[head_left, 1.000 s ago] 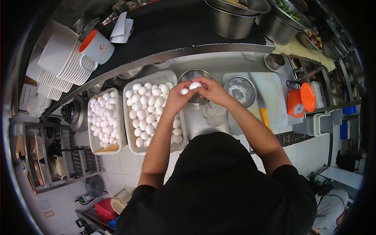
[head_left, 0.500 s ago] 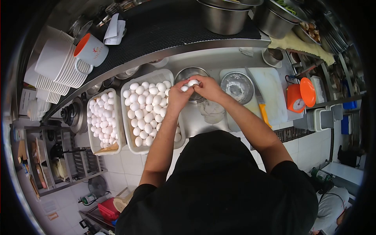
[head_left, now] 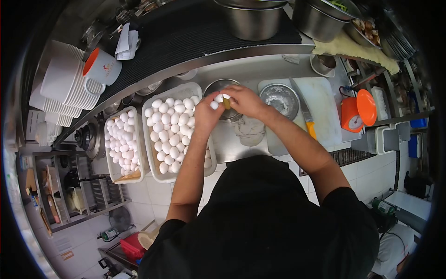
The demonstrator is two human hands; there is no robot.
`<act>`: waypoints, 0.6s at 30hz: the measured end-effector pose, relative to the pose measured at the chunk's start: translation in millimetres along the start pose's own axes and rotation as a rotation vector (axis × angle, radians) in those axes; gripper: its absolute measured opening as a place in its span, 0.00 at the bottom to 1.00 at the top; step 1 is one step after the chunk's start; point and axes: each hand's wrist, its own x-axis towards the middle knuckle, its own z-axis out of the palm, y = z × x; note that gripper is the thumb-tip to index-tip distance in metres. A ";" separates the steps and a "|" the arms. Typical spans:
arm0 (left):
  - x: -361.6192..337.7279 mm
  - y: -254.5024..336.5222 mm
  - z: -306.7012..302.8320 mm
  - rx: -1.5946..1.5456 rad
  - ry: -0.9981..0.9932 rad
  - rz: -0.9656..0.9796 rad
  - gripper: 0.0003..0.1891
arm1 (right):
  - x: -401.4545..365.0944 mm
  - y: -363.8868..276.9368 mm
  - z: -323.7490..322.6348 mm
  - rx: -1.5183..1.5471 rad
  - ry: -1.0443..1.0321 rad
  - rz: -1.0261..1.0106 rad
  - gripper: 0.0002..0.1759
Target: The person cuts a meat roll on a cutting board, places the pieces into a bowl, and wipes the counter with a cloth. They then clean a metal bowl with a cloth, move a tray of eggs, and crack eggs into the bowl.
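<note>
My left hand [head_left: 207, 114] and my right hand [head_left: 246, 101] meet over a steel bowl [head_left: 216, 86], whose near part they hide. Between their fingers is a cracked egg [head_left: 226, 96], its two shell parts pulled apart and yellowish contents showing in the gap. A second white egg [head_left: 214, 105] is tucked in my left hand, beside the thumb. Close to my left wrist stands a white basket [head_left: 208, 173] filled with white eggs [head_left: 174, 139]. A crumpled grey cloth [head_left: 249, 131] lies on the counter under my right wrist.
Farther left is a second basket of eggs [head_left: 121, 144]. To the right are a steel bowl with white residue [head_left: 280, 100], a yellow-handled knife [head_left: 304, 109] on a white cutting board [head_left: 325, 111], and an orange scale [head_left: 351, 116]. A black-matted shelf [head_left: 186, 39] overhangs the counter's back.
The egg between my hands has gone from looking whole to being split, with its contents showing. Both hands have shifted slightly left in the view, along with the surroundings.
</note>
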 end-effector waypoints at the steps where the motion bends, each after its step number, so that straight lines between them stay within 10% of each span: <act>1: 1.4 4.0 -2.2 0.057 -0.029 -0.006 0.24 | 0.0 0.9 -4.1 -0.040 -0.053 0.001 0.25; 18: -15.2 119.2 81.1 -0.079 -0.251 0.076 0.26 | -127.6 14.7 -133.2 -0.320 -0.018 0.265 0.25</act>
